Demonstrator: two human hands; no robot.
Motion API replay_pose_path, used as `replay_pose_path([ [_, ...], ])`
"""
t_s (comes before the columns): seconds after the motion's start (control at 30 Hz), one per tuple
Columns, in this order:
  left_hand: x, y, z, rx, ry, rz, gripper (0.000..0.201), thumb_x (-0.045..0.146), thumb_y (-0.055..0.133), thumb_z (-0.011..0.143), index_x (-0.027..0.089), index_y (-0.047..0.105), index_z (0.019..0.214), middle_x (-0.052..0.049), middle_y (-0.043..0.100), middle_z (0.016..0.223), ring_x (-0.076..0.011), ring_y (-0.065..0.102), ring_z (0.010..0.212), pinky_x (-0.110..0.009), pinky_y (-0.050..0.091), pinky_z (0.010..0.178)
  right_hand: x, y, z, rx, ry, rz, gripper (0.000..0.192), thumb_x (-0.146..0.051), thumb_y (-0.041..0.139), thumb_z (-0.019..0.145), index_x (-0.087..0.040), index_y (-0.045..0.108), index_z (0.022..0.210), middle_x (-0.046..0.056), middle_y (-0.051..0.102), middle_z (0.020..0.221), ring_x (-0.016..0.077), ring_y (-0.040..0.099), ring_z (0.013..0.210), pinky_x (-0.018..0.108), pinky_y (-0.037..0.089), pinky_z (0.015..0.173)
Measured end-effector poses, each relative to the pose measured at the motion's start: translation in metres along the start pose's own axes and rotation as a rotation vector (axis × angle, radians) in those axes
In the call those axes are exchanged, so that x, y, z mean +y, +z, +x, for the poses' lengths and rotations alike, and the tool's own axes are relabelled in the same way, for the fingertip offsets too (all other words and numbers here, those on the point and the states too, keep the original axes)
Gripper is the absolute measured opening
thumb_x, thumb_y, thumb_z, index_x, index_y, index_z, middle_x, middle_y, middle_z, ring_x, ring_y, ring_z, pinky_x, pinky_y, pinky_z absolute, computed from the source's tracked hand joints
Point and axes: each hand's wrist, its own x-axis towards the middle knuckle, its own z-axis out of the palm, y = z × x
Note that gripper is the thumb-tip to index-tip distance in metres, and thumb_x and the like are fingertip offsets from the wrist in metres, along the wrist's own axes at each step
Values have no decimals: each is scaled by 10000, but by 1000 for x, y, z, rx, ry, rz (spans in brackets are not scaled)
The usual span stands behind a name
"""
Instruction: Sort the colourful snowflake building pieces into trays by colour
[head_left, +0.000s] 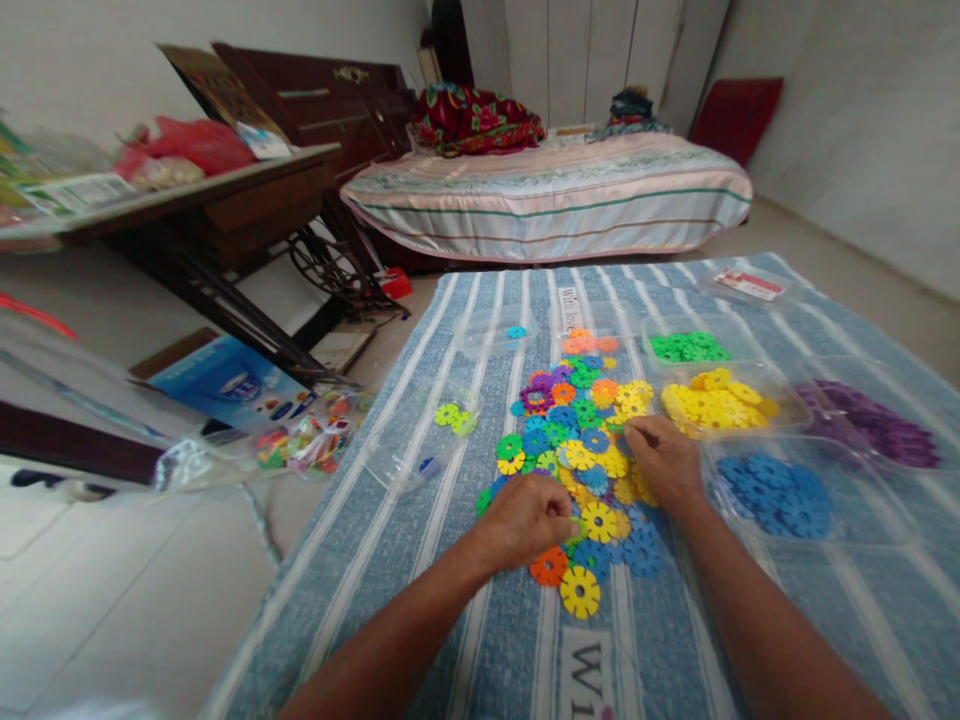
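A loose pile of notched plastic discs (594,440) in several colours lies on the striped cloth. Over its near left side, my left hand (529,520) is closed, with a lime-green disc (577,531) showing at the fingertips. My right hand (664,460) is closed at the pile's right edge, against the yellow discs; what its fingers hold is hidden. Clear tubs on the right hold green discs (690,347), yellow discs (716,400), blue discs (776,495) and purple discs (874,425). Lime discs (455,418) and a dark blue piece (428,466) sit in a left tub.
Behind the pile, one clear tub has a light-blue disc (516,332) and another has orange discs (581,342). A labelled clear lid or tub (750,284) lies at the far right. Beyond are a bed (547,200) and a sewing-machine table (225,190).
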Motion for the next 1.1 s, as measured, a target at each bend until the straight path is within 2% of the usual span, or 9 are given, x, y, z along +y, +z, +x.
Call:
replay_pose_path([
  [0.17,6,-21,-2,132,16,-83,148,246,539,705,148,618,628,36,526,568,-85,469,554,-183,344,530,2,1,0,-5,2,8,230,-365,494,785,-206,642,709,26,642,737,172,566,710,294,429,678],
  [0.33,7,-73,-13,359,7,12,203,300,501,740,157,646,725,35,552,603,-91,478,567,-193,367,554,3,2,-2,-9,22,36,219,-365,503,782,-207,645,727,22,639,750,174,570,719,295,429,681],
  [0.47,-9,-119,-17,562,-128,227,234,314,486,745,164,662,776,23,599,633,-112,524,599,-209,383,582,4,3,-3,-28,17,22,230,-370,492,791,-207,643,736,30,646,776,180,572,740,307,431,702],
  [0.53,-21,-135,-14,586,-214,348,229,294,481,743,173,671,779,19,612,626,-122,541,609,-213,383,585,5,4,-3,-30,16,29,234,-372,489,793,-204,645,744,32,646,789,182,576,749,311,434,711],
  [0.6,-34,-143,-7,559,-281,459,232,268,471,748,181,682,787,9,637,651,-132,567,639,-212,386,591,7,5,-3,-27,18,38,233,-371,493,790,-202,648,750,32,646,789,185,579,758,314,437,720],
  [0.8,-58,-143,17,416,-380,634,240,196,466,754,182,701,805,-31,699,795,-161,619,784,-215,412,677,7,5,-3,-27,15,33,232,-373,491,788,-207,651,757,32,647,791,187,582,756,315,439,717],
  [0.97,-47,-138,11,465,-451,713,205,211,482,753,176,679,796,-87,690,871,-219,613,874,-283,420,758,4,3,-3,-14,7,24,240,-374,484,792,-206,646,731,33,646,767,184,580,736,308,438,696],
  [1.03,-33,-131,-1,486,-384,709,225,245,455,788,175,664,826,-87,681,879,-215,607,859,-293,419,764,3,3,-2,-11,3,24,236,-370,487,791,-208,648,734,32,649,769,183,580,734,307,439,696],
  [1.1,-17,-116,-15,407,-198,623,232,263,435,815,181,652,824,-57,674,858,-181,600,816,-265,415,747,3,2,-2,-9,12,27,230,-369,494,785,-208,648,731,30,650,767,181,580,729,306,440,694],
])
